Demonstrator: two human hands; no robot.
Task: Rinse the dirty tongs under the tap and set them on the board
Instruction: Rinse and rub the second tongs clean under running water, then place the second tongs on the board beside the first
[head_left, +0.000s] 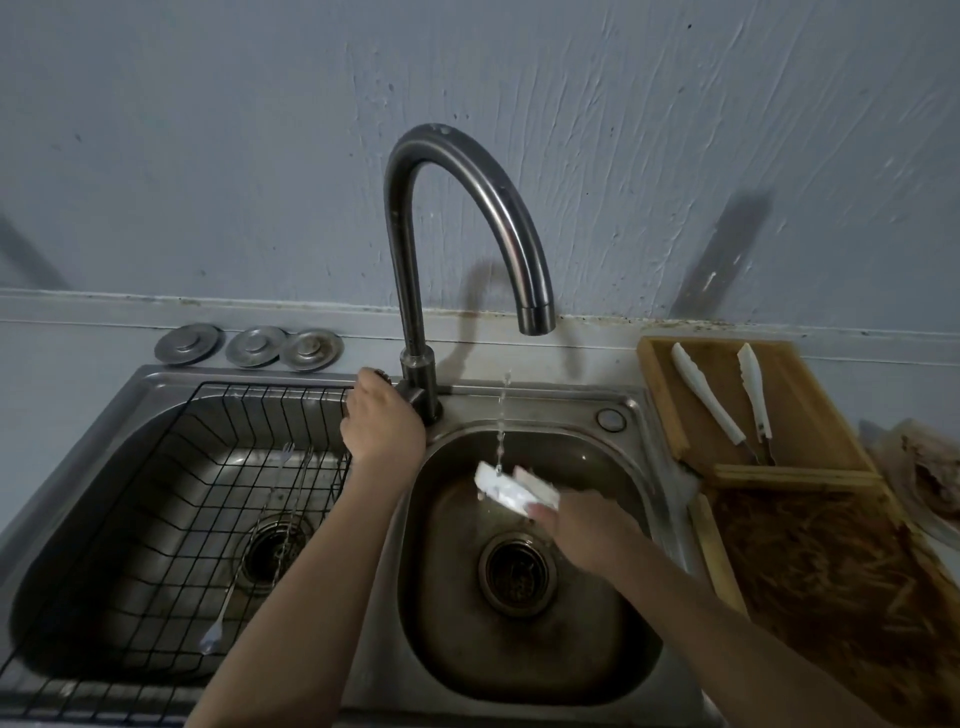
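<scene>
My right hand (582, 525) holds a pair of white tongs (511, 488) over the right sink bowl (613, 644), their tips pointing left. A thin stream of water (501, 415) falls from the curved tap (467, 208) onto the tips. My left hand (379, 415) is closed on the tap handle at the base of the tap. Another pair of white tongs (727, 395) lies spread open on the wooden board (810, 415) at the right of the sink.
The left sink bowl holds a black wire basket (171, 493) with a fork and a long spoon (228, 603) in it. Three metal sink plugs (249, 345) lie behind it. A stained wooden board (831, 587) lies at the near right.
</scene>
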